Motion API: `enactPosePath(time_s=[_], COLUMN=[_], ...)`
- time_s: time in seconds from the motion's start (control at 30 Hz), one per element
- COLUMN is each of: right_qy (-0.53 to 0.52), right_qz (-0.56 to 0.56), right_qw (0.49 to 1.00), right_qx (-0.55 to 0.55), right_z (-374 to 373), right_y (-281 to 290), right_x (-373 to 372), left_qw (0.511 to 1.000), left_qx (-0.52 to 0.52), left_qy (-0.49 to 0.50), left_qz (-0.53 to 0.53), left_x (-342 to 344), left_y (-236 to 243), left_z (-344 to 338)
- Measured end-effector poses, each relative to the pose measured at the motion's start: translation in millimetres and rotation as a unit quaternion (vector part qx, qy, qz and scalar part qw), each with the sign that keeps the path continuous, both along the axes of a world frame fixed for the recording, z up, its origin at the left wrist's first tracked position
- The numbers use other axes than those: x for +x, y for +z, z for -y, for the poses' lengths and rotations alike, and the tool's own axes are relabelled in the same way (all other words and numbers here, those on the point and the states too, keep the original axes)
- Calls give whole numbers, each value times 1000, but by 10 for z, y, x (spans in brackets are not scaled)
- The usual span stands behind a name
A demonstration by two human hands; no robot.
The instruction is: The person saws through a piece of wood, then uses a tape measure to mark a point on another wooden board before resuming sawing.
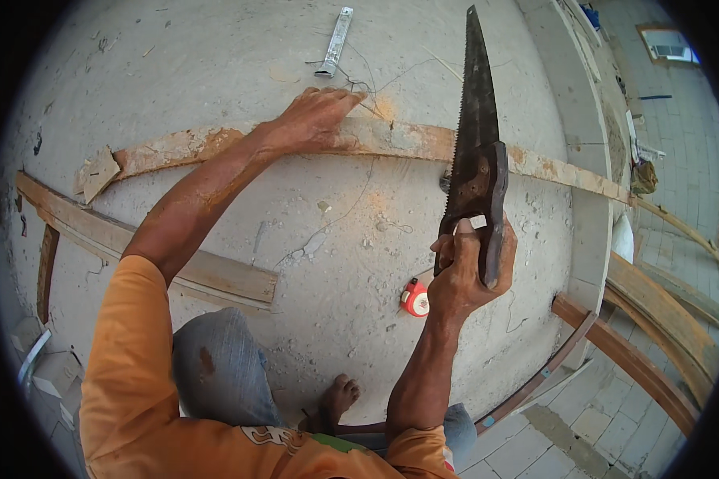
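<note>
Rough grey concrete [335, 263], cracked and dusted with sawdust, fills most of the view, ending in a raised ledge with paved ground beyond it. Across the concrete lies a long, weathered wooden plank [423, 142], and everything else is placed from it.

On the plank rests the left hand [315, 118], palm down, fingers spread and pressing flat on the wood's upper face; it clasps nothing. Just on the near side of the plank, the right hand [465, 275] is wrapped tight around the dark wooden handle of a handsaw [478, 128], fingers curled shut and thumb up along the grip. The rusty saw blade rises from the handle across the plank, its tip pointing beyond the plank's far edge; whether its teeth touch the wood cannot be told.

Beyond the plank, near the left hand, lies a small metal bracket [334, 41]. On the near side, just beside the right hand, sits a red tape measure [415, 298]. Further to the near side and left lies a second board [176, 259], well apart from the plank. A bare foot [339, 397] shows at the lower edge.
</note>
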State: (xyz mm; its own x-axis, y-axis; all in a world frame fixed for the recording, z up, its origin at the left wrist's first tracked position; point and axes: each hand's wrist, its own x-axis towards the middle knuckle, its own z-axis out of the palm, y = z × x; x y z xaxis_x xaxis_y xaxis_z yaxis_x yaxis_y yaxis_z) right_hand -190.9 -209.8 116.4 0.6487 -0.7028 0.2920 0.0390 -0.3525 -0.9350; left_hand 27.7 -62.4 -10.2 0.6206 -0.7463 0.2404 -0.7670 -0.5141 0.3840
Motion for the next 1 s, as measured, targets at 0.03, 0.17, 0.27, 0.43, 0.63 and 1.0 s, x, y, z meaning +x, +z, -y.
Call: enactPosePath(time_s=[0.03,0.17,0.27,0.43,0.63,1.0], right_qy=[15,58,59,77,78,79], right_qz=[-25,-111,-139,-133,-156,-193], right_qw=[1000,992,987,988,984,977], right_qx=[-1,29,47,32,18,-48], right_z=[12,-42,-142,-143,-189,-135], right_y=[-60,-370,-376,-384,-379,-443], right_x=[9,31,104,257,239,739], left_qw=[996,980,979,979,981,984], left_qx=[70,183,187,191,179,163], left_qy=[19,67,69,67,70,56], left_qz=[-47,-45,-45,-37,-23,-32], left_x=[-159,-319,-295,-283,-290,-207], left_y=[-13,18,-51,-64,-104,-27], left_z=[-1,84,86,80,64,125])
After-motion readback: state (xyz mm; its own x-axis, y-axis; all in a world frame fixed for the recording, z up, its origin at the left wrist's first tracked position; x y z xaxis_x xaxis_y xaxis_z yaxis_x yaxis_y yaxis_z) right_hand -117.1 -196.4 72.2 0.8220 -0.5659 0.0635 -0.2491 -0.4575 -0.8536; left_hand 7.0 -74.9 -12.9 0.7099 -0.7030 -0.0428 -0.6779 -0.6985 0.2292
